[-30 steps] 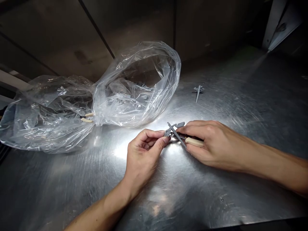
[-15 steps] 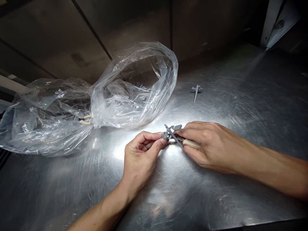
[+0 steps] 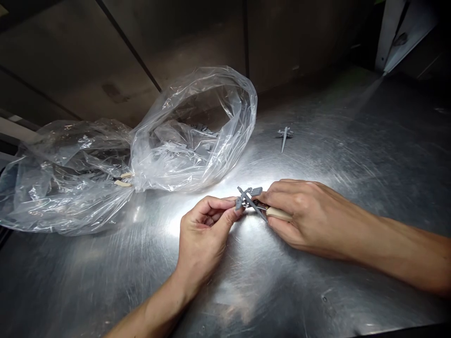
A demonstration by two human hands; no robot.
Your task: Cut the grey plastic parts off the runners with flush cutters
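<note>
My left hand pinches a grey plastic model part, a small crossed piece on a runner, between thumb and fingertips. My right hand is shut around a pair of cream-handled hobby nippers, whose dark metal jaws reach in at the grey part. The fingers of both hands partly hide the jaws. Farther up the table lies a separate grey plastic part, spiked in shape, out of reach of neither hand's fingers and touching neither.
A large clear plastic bag lies crumpled at the left on the brushed steel table, with grey parts inside and cream tool handles at its neck. A dark steel wall rises behind the table.
Both hands and the bag sit slightly lower and farther left in the picture, as the view has drifted. My hands keep the same hold on the grey part and the nippers.
</note>
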